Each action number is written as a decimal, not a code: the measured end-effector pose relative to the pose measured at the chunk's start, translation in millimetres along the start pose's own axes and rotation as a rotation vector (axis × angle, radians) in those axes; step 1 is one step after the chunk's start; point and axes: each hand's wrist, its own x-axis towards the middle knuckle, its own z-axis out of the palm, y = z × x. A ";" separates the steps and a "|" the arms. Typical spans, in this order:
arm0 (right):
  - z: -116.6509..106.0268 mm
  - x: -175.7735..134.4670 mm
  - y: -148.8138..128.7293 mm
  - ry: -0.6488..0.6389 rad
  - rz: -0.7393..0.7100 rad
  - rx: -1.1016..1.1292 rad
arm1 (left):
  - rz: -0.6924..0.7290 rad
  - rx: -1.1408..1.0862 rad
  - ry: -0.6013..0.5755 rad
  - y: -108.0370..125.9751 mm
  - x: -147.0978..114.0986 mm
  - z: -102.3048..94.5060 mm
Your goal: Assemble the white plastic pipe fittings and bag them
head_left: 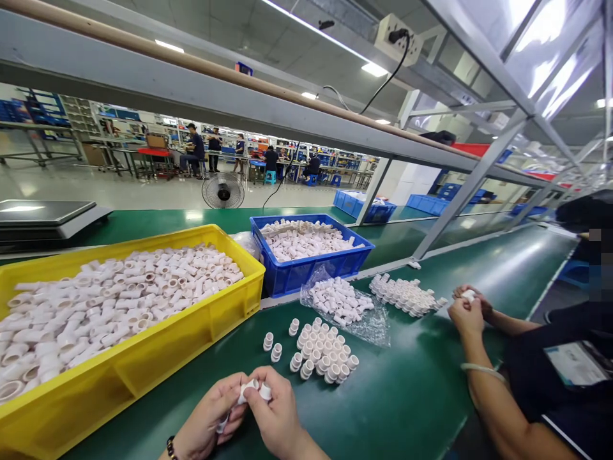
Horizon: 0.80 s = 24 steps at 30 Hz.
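Observation:
My left hand (211,406), wearing a dark beaded bracelet, is closed around a white plastic pipe fitting (246,391); a white end also shows low between its fingers. My right hand (280,409) meets it and pinches a white piece (265,391) between thumb and fingers. Whether these are one joined part or separate ones, I cannot tell. Just beyond my hands, a cluster of white ribbed fittings (325,348) stands upright on the green tabletop (383,402). A few more fittings (276,352) stand apart to the cluster's left.
A yellow crate (191,348) full of white pipe fittings sits at left, beside a blue crate (311,271) of smaller ones. Loose fittings (340,300) lie on a clear plastic bag (376,326). At right, a co-worker's hands (469,310) hold a white part near another fitting group (405,295).

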 end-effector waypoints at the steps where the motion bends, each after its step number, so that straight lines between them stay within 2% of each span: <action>1: -0.9 -1.1 -1.5 -0.001 -0.025 -0.015 | -0.010 -0.008 -0.014 0.8 -0.7 -0.2; 4: -2.0 -1.6 -2.1 0.000 -0.070 -0.033 | 0.001 -0.023 -0.050 1.7 -1.2 0.2; 6: -1.2 1.4 0.9 0.010 -0.024 0.058 | 0.014 -0.021 -0.059 1.3 -0.4 1.0; 9: 0.2 10.1 7.5 0.041 0.198 0.466 | 0.062 -0.065 -0.023 1.3 1.7 0.6; 12: -0.4 19.5 11.9 0.021 0.451 0.887 | 0.157 -0.193 0.079 3.7 5.6 -3.2; 15: -1.4 24.1 14.2 -0.050 0.608 1.070 | 0.186 -0.339 0.164 7.6 9.6 -8.2; 20: 1.0 23.3 15.3 -0.060 0.668 1.062 | 0.125 -0.417 0.192 9.6 11.3 -10.5; 24: 3.1 23.0 13.9 -0.017 0.618 0.921 | 0.097 -0.361 0.225 7.3 11.7 -7.5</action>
